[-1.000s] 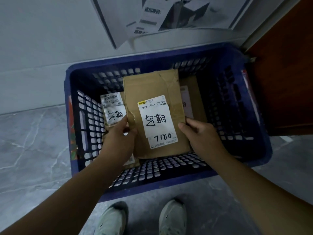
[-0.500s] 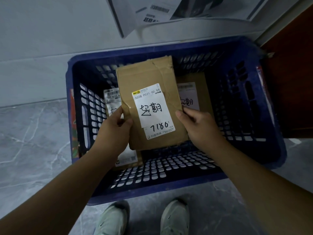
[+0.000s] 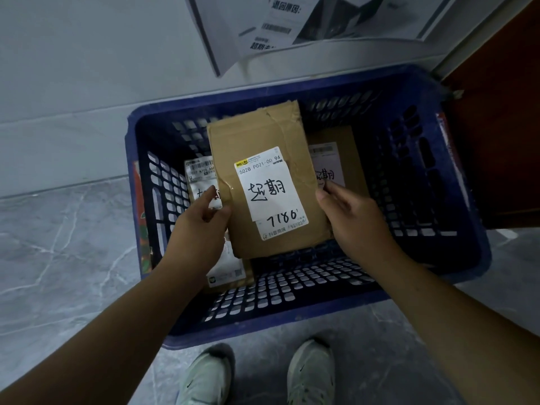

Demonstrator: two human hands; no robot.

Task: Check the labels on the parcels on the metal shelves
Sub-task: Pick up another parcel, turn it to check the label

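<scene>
hidden: second parcel and third parcel mostly covered | label: "502B P021-00 94", handwritten "7180" | left hand, right hand: fingers curled on top parcel edges, over blue crate

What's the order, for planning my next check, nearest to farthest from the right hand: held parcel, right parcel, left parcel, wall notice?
1. Held parcel: in the grip of the right hand.
2. Right parcel: in the crate, beyond that hand.
3. Left parcel: crate's left, behind the left hand.
4. Wall notice: above the crate.
</scene>
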